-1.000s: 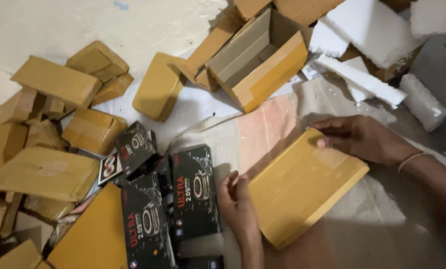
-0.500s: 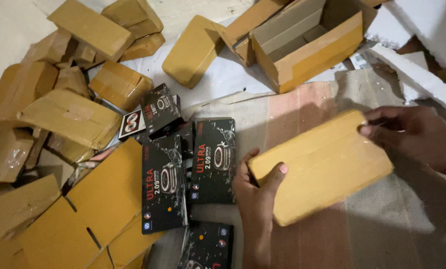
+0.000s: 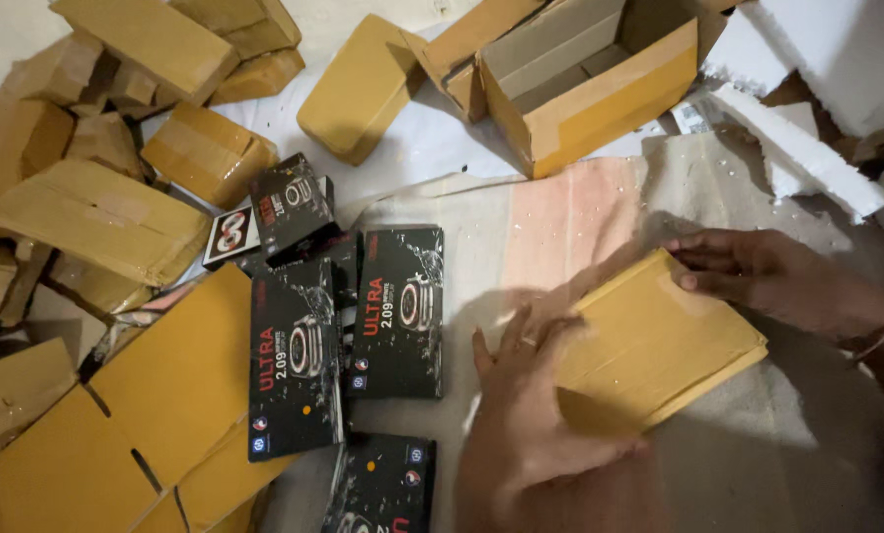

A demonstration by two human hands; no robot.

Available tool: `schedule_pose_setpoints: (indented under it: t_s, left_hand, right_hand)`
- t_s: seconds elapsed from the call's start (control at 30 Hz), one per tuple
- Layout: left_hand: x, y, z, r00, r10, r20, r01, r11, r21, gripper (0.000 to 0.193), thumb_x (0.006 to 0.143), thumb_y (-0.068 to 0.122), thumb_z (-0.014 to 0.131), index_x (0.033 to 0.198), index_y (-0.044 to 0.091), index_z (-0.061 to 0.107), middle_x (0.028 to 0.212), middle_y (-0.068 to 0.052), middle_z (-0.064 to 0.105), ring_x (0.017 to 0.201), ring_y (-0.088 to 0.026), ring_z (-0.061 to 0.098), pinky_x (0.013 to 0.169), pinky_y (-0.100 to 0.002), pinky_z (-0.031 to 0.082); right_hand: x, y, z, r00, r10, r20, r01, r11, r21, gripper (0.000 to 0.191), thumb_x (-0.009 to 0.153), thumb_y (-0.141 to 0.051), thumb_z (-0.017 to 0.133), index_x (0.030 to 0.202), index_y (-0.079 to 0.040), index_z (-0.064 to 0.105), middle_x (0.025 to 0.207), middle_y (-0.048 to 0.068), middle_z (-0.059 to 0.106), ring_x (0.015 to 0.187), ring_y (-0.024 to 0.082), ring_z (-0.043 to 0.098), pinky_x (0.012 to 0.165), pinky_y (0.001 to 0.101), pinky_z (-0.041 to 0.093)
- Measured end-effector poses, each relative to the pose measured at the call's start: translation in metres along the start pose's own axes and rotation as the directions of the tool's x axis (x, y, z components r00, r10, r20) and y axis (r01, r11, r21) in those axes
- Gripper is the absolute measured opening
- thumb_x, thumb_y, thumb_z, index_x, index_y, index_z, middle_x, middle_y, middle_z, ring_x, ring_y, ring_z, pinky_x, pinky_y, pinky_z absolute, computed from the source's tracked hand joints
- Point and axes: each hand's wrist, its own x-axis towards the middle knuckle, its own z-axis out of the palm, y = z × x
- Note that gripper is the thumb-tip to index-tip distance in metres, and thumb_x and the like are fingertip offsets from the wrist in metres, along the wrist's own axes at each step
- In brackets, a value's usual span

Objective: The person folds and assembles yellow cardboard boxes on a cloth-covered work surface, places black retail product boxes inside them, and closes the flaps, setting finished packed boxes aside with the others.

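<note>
You've got the yellow padded parcel (image 3: 659, 345) pinched at its 1 o'clock corner by your right hand (image 3: 758, 276), left hand (image 3: 531, 395) spread flat on its 9 o'clock edge, so I'd guess tearing it open wants a firmer grip.

- Left hand (image 3: 526, 415): bare, a thin ring on one finger.
- Right hand (image 3: 758, 276): bare, a thin bangle (image 3: 881, 336) at the wrist.
- No sleeves visible.
</note>
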Motion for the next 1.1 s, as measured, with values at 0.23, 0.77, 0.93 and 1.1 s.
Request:
schedule_pose_setpoints:
  t_s: [0.23, 0.77, 0.93, 1.1]
  left_hand:
    - [0.011, 0.005, 0.041, 0.989, -0.145, 0.006, 0.141, 0.971, 0.195, 0.145, 0.039, 0.056, 0.097, 0.158, 0.006, 0.030, 0.154, -0.025, 0.041, 0.147, -0.042, 0.029, 0.112, -0.069, 0.012]
    - [0.018, 0.007, 0.037, 0.974, -0.215, 0.069, 0.198, 0.961, 0.193, 0.151, 0.036, 0.056, 0.097, 0.159, 0.005, 0.025, 0.155, -0.022, 0.041, 0.147, -0.040, 0.030, 0.113, -0.067, 0.014]
    - [0.016, 0.006, 0.035, 0.974, -0.215, 0.074, 0.199, 0.962, 0.185, 0.152, 0.036, 0.056, 0.098, 0.159, 0.005, 0.025, 0.155, -0.024, 0.040, 0.147, -0.041, 0.029, 0.113, -0.068, 0.014]
    - [0.015, 0.004, 0.035, 0.979, -0.198, 0.056, 0.186, 0.966, 0.179, 0.153, 0.035, 0.058, 0.098, 0.159, 0.004, 0.026, 0.155, -0.025, 0.041, 0.146, -0.042, 0.030, 0.113, -0.068, 0.014]
  right_hand:
    - [-0.016, -0.023, 0.000, 0.971, 0.179, -0.161, -0.208, 0.960, -0.186, 0.045, 0.085, -0.035, 0.081, 0.120, -0.008, 0.078, 0.104, 0.012, 0.082, 0.097, 0.022, 0.076, 0.090, 0.0364, 0.058]
    - [-0.009, -0.013, -0.002, 0.993, 0.104, -0.059, -0.113, 0.977, -0.183, 0.051, 0.073, -0.042, 0.088, 0.111, -0.010, 0.076, 0.091, 0.010, 0.079, 0.085, 0.021, 0.075, 0.078, 0.0345, 0.063]
    - [-0.003, -0.005, 0.014, 0.948, 0.171, -0.268, -0.258, 0.905, -0.338, 0.052, 0.090, -0.040, 0.081, 0.123, -0.001, 0.084, 0.101, 0.020, 0.079, 0.086, 0.030, 0.078, 0.081, 0.0403, 0.060]
    - [-0.006, -0.006, -0.003, 0.999, 0.030, -0.023, -0.034, 0.980, -0.196, 0.049, 0.076, -0.041, 0.081, 0.112, -0.006, 0.076, 0.084, 0.008, 0.078, 0.074, 0.021, 0.075, 0.067, 0.0369, 0.061]
